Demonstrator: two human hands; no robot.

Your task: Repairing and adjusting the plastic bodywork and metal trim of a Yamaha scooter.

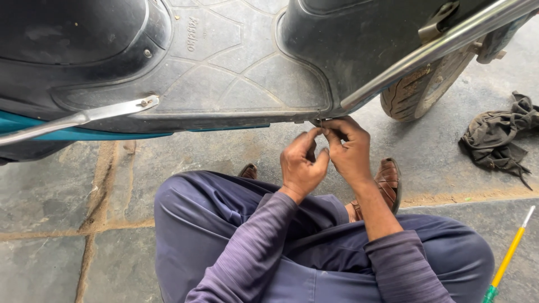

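A scooter lies in front of me with its black rubber floor mat (224,62) facing up. Both my hands meet at the lower edge of the footboard, where a chrome guard bar (438,47) joins the body. My left hand (302,164) has its fingers pinched together just below that joint. My right hand (349,147) pinches a small fastener (318,122) at the bar's end. The fastener is mostly hidden by my fingertips.
A second chrome bar (73,119) runs along the left side of the footboard. The scooter's tyre (422,90) stands at the upper right. A dark rag (498,137) lies on the stone floor at right. A yellow-handled screwdriver (508,258) lies at the lower right. My brown sandal (389,178) rests beside my knee.
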